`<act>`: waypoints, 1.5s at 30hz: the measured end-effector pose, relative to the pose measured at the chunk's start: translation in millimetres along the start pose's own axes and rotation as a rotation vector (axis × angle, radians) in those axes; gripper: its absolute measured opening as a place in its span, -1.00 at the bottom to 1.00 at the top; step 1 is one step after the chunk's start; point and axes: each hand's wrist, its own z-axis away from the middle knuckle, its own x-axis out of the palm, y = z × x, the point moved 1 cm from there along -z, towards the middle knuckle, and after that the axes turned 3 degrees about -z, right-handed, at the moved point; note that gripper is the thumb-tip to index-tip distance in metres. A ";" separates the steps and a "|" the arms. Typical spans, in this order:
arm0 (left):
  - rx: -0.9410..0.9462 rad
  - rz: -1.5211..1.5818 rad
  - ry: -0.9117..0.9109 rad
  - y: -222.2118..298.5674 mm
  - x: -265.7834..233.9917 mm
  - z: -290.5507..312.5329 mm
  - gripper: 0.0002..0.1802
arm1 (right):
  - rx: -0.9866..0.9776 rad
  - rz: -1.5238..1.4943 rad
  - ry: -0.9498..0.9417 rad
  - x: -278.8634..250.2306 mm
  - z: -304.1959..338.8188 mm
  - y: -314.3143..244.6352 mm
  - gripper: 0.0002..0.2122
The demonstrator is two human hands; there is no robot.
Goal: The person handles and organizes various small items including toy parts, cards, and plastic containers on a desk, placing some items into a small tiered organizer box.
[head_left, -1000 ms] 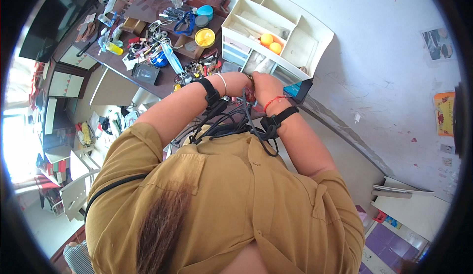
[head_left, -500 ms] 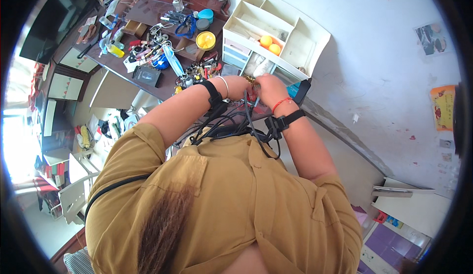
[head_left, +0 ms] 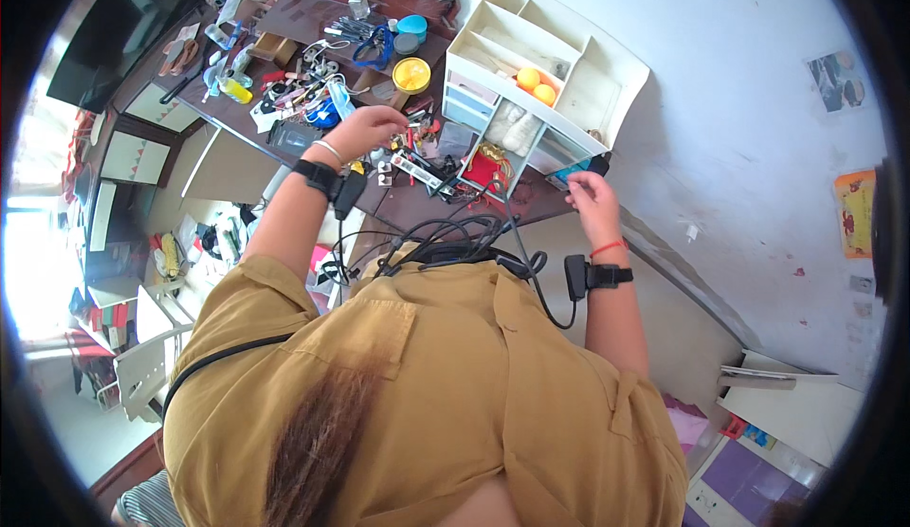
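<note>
My left hand (head_left: pixel 366 131) is over the cluttered dresser top, fingers stretched to the right above small items, with nothing visible in it. Right of the organizer's open drawer, my right hand (head_left: pixel 595 208) is raised with its fingers loosely apart and seems to hold nothing. Between my hands, the pulled-out clear drawer (head_left: pixel 513 182) of the white organizer (head_left: pixel 607 80) contains a red and gold item (head_left: pixel 487 165) at its front and white soft bundles (head_left: pixel 518 133) behind. A long whitish packet (head_left: pixel 417 172) lies left of the drawer.
Black cables (head_left: pixel 455 243) hang in front of my waist, by the desk edge. Orange balls (head_left: pixel 536 87) sit in the organizer's top. A yellow tub (head_left: pixel 411 75), a blue mask (head_left: pixel 342 100) and a yellow bottle (head_left: pixel 236 90) are among the dresser clutter. A wall stands at right.
My hands were together over the drawer with something golden at the fingers. They have parted, left hand toward the clutter, right hand rightward. The red and gold item now shows in the drawer.
</note>
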 end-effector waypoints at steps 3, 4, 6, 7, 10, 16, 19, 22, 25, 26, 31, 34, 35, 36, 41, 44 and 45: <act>-0.151 0.026 0.209 -44.3 -27.5 15.4 -0.77 | 0.047 -0.057 0.032 -9.7 10.8 19.4 -0.88; -0.155 0.025 0.213 -61.6 -34.8 17.8 -0.77 | 0.082 -0.059 0.046 -12.3 14.7 24.3 -0.89; -0.323 -0.102 0.188 -91.1 -41.3 21.4 -0.76 | 0.112 -0.083 0.044 -17.0 23.9 30.7 -0.88; -0.327 -0.101 0.190 -104.7 -36.3 20.7 -0.76 | 0.139 -0.107 0.044 -19.2 27.7 34.0 -0.87; -0.389 -0.201 0.203 -137.1 -12.0 19.1 -0.70 | 0.175 -0.159 0.096 -26.3 36.8 41.5 -0.86; -0.448 -0.347 0.090 -139.4 40.1 6.2 -0.62 | 0.215 -0.180 0.167 -27.3 43.7 37.0 -0.88; -0.602 -0.252 0.078 -133.1 45.6 0.5 -0.61 | 0.234 -0.183 0.147 -26.7 44.7 35.9 -0.88; -0.591 -0.289 0.115 -136.6 41.4 -5.1 -0.63 | 0.237 -0.211 0.156 -28.0 45.0 38.5 -0.87; -0.578 -0.250 0.187 -151.3 25.2 -4.8 -0.65 | 0.224 -0.186 0.175 -30.4 44.5 36.5 -0.86; -0.588 -0.286 0.233 -163.8 18.8 -4.0 -0.67 | 0.216 -0.168 0.184 -30.7 43.2 34.4 -0.85; -0.568 -0.502 0.280 -182.2 -4.6 10.8 -0.71 | 0.176 -0.172 0.196 -25.0 39.3 23.4 -0.83; -0.561 -0.488 0.320 -210.6 0.1 14.8 -0.68 | 0.197 -0.183 0.183 -21.0 36.0 22.2 -0.83; -0.564 -0.486 0.318 -218.9 4.2 14.6 -0.68 | 0.200 -0.180 0.165 -19.7 34.8 22.1 -0.83; -0.568 -0.496 0.309 -218.5 10.7 14.4 -0.66 | 0.204 -0.177 0.148 -18.4 33.7 22.3 -0.83; -0.662 -0.484 0.424 -227.8 36.6 5.3 -0.55 | 0.247 -0.217 0.143 -11.0 30.0 21.3 -0.84; -0.749 -0.507 0.432 -205.8 38.9 -1.4 -0.52 | 0.248 -0.213 0.139 -8.6 27.6 17.8 -0.84; -0.793 -0.550 0.441 -205.2 39.8 -2.5 -0.52 | 0.239 -0.213 0.125 -7.8 26.2 15.6 -0.85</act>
